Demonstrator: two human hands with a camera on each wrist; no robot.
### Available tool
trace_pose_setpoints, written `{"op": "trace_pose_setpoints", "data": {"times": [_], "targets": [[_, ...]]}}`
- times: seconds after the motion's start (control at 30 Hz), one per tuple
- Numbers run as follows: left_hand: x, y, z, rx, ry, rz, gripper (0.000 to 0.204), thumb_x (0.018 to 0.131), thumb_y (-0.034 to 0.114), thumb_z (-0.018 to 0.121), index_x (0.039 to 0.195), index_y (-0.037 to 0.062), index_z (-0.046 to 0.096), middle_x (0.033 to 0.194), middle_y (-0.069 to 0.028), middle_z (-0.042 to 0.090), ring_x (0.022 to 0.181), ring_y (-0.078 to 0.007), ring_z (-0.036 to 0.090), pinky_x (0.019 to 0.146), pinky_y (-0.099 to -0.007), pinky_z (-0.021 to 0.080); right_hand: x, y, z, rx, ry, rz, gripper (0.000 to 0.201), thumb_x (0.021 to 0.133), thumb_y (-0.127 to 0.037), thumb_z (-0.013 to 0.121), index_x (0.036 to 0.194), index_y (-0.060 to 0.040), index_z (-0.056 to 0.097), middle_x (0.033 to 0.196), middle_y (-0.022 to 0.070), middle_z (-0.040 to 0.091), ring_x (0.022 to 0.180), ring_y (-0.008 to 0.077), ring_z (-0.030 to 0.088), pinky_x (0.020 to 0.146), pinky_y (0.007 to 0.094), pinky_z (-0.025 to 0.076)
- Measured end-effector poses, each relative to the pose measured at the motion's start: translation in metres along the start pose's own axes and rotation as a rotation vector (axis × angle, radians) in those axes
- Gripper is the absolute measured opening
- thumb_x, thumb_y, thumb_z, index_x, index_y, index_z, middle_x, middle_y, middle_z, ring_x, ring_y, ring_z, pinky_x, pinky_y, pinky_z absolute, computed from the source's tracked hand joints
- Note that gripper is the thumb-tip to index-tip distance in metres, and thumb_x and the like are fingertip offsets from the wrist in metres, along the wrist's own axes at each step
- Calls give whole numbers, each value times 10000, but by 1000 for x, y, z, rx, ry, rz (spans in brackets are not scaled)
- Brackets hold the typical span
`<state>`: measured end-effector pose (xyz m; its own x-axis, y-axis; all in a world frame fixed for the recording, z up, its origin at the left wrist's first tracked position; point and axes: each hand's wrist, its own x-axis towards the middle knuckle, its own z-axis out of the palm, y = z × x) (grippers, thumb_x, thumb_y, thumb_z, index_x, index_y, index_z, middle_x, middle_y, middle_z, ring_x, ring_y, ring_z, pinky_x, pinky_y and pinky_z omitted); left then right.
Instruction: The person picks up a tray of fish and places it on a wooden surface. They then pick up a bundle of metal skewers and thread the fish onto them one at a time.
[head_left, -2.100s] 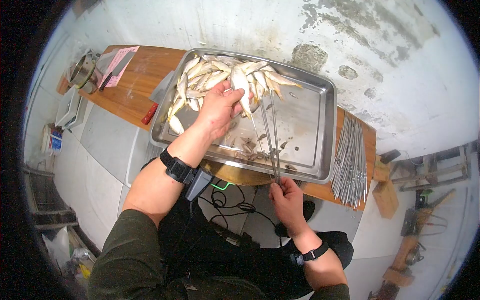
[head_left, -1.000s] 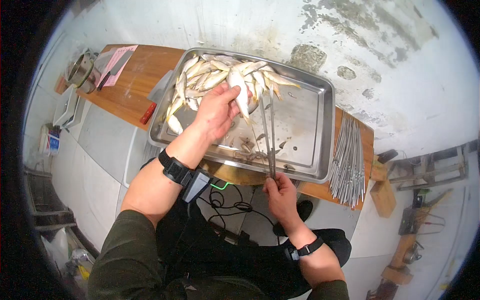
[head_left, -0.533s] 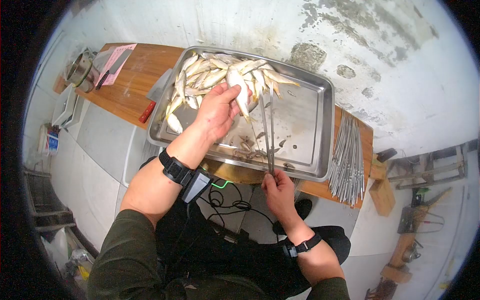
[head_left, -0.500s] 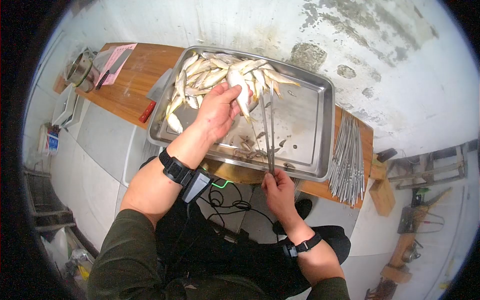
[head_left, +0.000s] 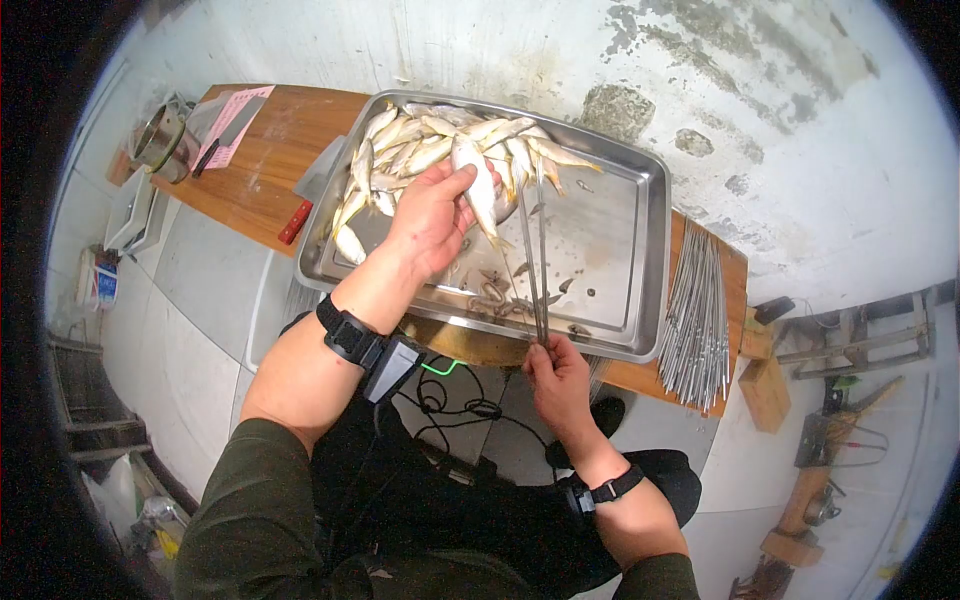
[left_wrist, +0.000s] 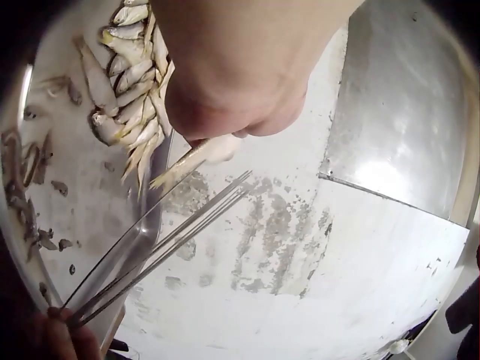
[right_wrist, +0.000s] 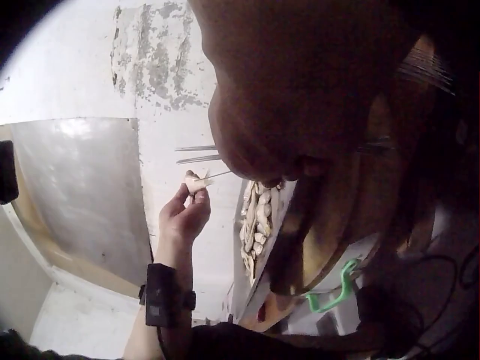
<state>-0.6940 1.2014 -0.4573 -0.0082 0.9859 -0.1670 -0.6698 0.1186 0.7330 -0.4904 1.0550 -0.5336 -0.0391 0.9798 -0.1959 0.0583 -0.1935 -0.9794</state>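
Observation:
My left hand (head_left: 432,222) grips one silvery fish (head_left: 474,180) between thumb and fingers, belly up over the metal tray (head_left: 652,250), with the tail pointing toward me. My right hand (head_left: 560,385) pinches several thin metal skewers (head_left: 540,270) at their near ends, just off the tray's front edge; one slants apart toward the held fish's tail. In the left wrist view the fish (left_wrist: 196,159) shows past the left hand (left_wrist: 232,90), beside the skewers (left_wrist: 172,244). Whether a skewer tip enters the fish cannot be told.
A pile of fish (head_left: 400,150) fills the tray's far left, and dark scraps (head_left: 492,295) lie near its front. Many skewers (head_left: 697,320) lie on the wooden board at right. At left are a red-handled knife (head_left: 295,222), a black-handled knife (head_left: 222,140) and a metal pot (head_left: 165,145).
The held fish and my left hand have shifted slightly left. My right hand has moved a little up and left with the skewers. Both grips are kept.

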Motion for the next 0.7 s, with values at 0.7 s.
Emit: {"op": "trace_pose_setpoints", "data": {"times": [0.7], "targets": [[-3,5,3,-36,-130,-64,205,971,113,457,1100,-34,520,1023,-111,620,938,-196,632,884,-320,516,5,1,-2,-7,4,-6,101,942,-106,518,984,-18,544,708,-13,527,599,55,450,526,203,365]]}}
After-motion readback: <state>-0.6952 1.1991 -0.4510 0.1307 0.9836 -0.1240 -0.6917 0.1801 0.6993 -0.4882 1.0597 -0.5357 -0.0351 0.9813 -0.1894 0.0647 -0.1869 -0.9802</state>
